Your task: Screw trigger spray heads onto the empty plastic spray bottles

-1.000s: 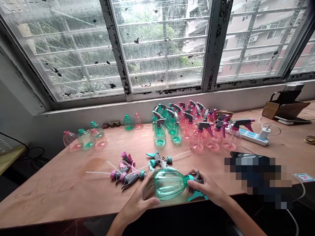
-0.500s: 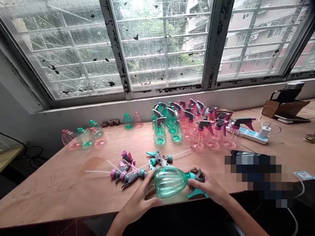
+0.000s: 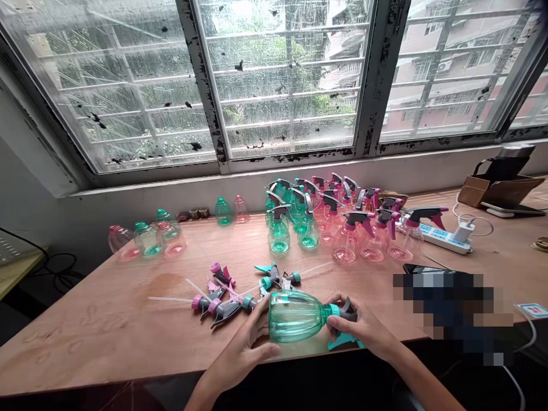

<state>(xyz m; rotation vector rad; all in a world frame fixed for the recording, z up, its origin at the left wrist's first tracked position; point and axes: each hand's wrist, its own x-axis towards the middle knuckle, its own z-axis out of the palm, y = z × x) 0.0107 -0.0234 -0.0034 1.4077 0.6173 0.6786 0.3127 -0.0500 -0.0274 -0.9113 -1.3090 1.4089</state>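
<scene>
A clear green spray bottle (image 3: 295,317) lies sideways between my hands above the table's front edge, its base to the left. My left hand (image 3: 250,337) is curled round the base end. At the neck, my right hand (image 3: 359,325) grips the teal collar and dark grey spray head (image 3: 347,311), whose teal trigger (image 3: 342,341) points down. Just beyond the bottle lie loose trigger spray heads: pink and grey ones (image 3: 218,297) to the left, teal and grey ones (image 3: 276,277) behind it. Some of their thin clear tubes stick out sideways.
Several finished-looking green spray bottles (image 3: 279,234) and pink spray bottles (image 3: 345,242) stand at the back. Headless bottles (image 3: 148,240) stand at the left. To the right are a white power strip (image 3: 445,237), a blurred dark object (image 3: 449,297) and a brown box (image 3: 479,188).
The bottle has tilted slightly closer to level. Both hands keep their hold at the base and neck, and the view has shifted very slightly.
</scene>
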